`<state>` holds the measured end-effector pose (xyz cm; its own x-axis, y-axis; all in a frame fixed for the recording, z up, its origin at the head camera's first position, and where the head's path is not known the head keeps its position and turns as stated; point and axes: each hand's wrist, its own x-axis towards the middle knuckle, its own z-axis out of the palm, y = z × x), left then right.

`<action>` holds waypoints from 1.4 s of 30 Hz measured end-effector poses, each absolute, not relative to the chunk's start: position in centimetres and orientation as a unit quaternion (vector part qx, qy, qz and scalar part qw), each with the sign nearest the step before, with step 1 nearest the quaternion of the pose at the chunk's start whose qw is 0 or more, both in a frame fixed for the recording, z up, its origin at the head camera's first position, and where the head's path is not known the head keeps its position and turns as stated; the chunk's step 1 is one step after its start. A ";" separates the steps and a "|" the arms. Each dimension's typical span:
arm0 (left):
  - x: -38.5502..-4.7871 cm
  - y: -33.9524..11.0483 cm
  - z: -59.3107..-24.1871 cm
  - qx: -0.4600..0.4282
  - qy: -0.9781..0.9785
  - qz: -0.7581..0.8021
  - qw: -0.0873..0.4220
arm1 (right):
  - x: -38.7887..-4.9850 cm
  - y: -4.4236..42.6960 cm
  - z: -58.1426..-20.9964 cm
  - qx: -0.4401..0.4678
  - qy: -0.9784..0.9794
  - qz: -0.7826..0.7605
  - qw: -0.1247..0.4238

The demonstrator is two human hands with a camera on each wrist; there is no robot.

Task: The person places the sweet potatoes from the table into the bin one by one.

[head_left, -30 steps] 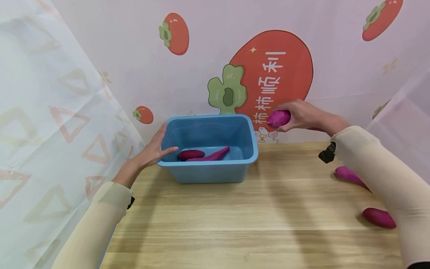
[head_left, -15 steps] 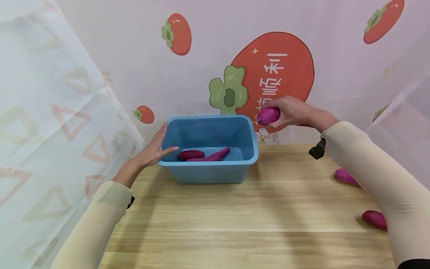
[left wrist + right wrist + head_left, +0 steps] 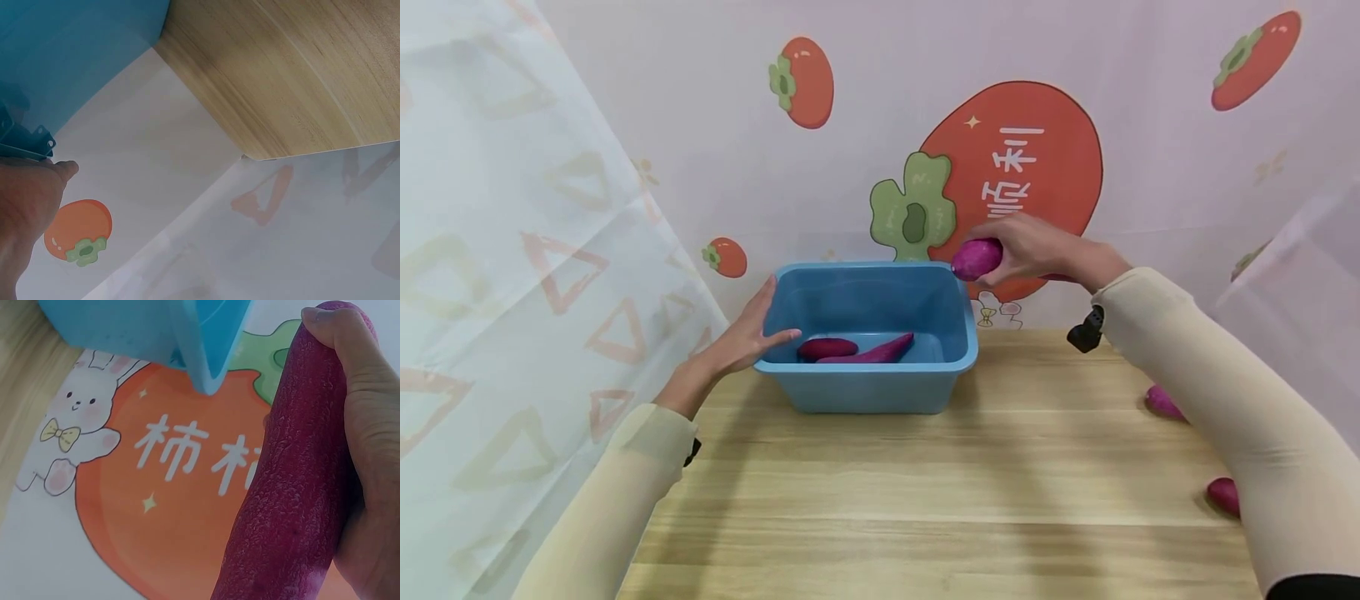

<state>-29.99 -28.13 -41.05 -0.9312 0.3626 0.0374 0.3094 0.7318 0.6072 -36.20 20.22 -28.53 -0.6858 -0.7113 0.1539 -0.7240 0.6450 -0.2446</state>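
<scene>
My right hand (image 3: 1033,248) grips a purple sweet potato (image 3: 977,259) in the air at the basin's back right corner. The right wrist view shows this long sweet potato (image 3: 290,456) lying along the palm, with the thumb near its tip. At the left end of the blue basin (image 3: 868,392), my left hand (image 3: 741,335) holds the rim, its thumb reaching over the inside; most of its fingers are hidden in the left wrist view. Inside the basin lie a short dark sweet potato (image 3: 827,349) and a longer, pointed one (image 3: 883,349).
Two more sweet potatoes lie on the wooden table (image 3: 880,492) at the right: one farther back (image 3: 1163,402), one nearer (image 3: 1223,496), both partly behind the right sleeve (image 3: 1232,400). A printed persimmon sheet (image 3: 700,125) stands behind and a white sheet (image 3: 550,333) at the left.
My right hand has carried the sweet potato leftward, from well right of the basin to its back right corner. The left hand stays on the rim, and the view has tilted slightly.
</scene>
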 end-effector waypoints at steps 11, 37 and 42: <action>-30.0 -28.3 -41.1 0.185 0.930 0.316 0.039 | -36.5 17.6 -27.7 0.416 -0.895 0.160 0.013; -30.1 -28.1 -41.2 0.190 0.927 0.322 0.036 | -36.8 12.2 -26.7 0.458 -0.869 0.185 -0.003; -30.1 -28.2 -41.3 0.188 0.927 0.323 0.036 | -36.9 11.3 -26.8 0.457 -0.870 0.185 -0.009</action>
